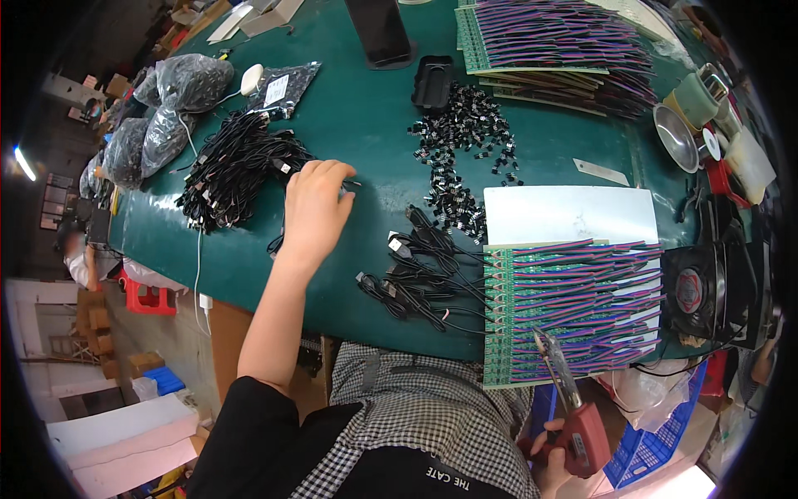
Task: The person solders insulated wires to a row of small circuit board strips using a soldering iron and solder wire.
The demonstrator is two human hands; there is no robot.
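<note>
My left hand (320, 204) is over the table beside a large heap of black USB cables (237, 170). Its fingers are curled, and a small dark end pokes out between thumb and forefinger; it looks like a black USB cable, mostly hidden by the hand. At the lower right, my right hand (553, 461) is closed round the red handle of a soldering gun (584, 439). The gun's tip points up over a panel of green circuit boards (499, 333), which carries rows of coloured wires. Several black USB cables (424, 270) lie against the panel's left edge.
Small black connectors (461, 158) are scattered mid-table below a black tray (433, 83). Stacked wired boards (549, 50) stand at the far right. A white sheet (573, 212) lies under the panel; a black fan (694, 291) is to its right. Plastic bags (179, 100) fill the far left.
</note>
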